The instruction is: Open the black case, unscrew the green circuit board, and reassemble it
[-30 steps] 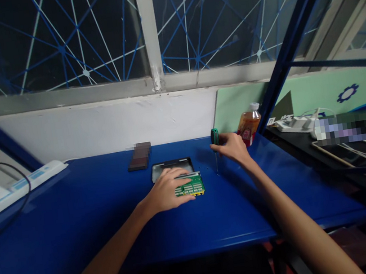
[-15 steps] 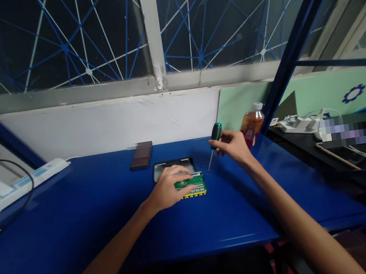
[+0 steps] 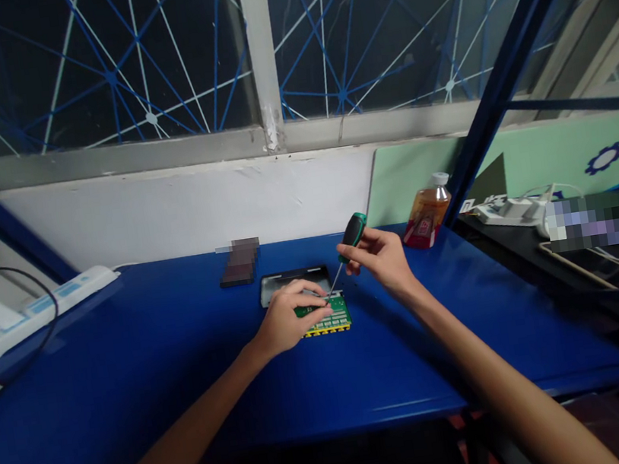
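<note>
A green circuit board (image 3: 340, 320) with a row of yellow connectors along its near edge lies on the blue table. My left hand (image 3: 287, 316) rests over the board's left part. Its thumb and fingertips are drawn into a pinch near the screwdriver tip; whatever may be between them is too small to tell. In my right hand (image 3: 382, 258) is a screwdriver (image 3: 352, 232) with a green and black handle, gripped in the fingers. The shaft slants down left to the board's far edge, by the left fingertips. Behind the board sits an open dark shallow case (image 3: 316, 280), partly covered by my left hand.
A dark flat object (image 3: 237, 265), partly pixelated, lies behind to the left. A bottle of orange-brown drink (image 3: 427, 211) stands at the back right. On the left is a white power strip (image 3: 74, 299) with a black cable. Blue frame posts rise at both sides.
My right hand has moved left with the screwdriver, bringing its tip from the bare table to the board. The thumb and fingers of my left hand have closed together there.
</note>
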`<state>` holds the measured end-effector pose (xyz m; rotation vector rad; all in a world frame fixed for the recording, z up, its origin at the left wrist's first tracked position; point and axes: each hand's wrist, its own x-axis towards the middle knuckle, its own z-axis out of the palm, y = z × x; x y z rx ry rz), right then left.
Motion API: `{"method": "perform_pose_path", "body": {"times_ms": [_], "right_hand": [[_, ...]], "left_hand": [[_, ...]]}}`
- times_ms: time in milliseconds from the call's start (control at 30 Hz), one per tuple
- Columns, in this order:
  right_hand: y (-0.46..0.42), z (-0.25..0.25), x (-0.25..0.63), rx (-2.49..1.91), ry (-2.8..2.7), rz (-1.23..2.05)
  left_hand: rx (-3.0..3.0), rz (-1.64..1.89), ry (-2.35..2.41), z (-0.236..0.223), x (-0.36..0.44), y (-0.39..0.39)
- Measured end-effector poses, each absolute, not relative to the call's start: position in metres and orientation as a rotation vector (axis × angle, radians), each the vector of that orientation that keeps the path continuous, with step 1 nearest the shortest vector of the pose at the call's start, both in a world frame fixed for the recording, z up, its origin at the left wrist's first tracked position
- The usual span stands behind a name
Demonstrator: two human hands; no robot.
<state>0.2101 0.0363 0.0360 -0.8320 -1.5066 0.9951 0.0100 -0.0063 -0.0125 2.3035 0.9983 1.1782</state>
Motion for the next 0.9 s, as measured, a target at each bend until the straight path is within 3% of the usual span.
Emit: {"method": "perform_pose_path", "body": {"times_ms": [900], "right_hand": [[0.025, 0.037, 0.206, -0.826, -1.653, 0.877]], "left_hand": [[2.310, 1.185, 1.058, -0.018, 0.009, -0.004]]}}
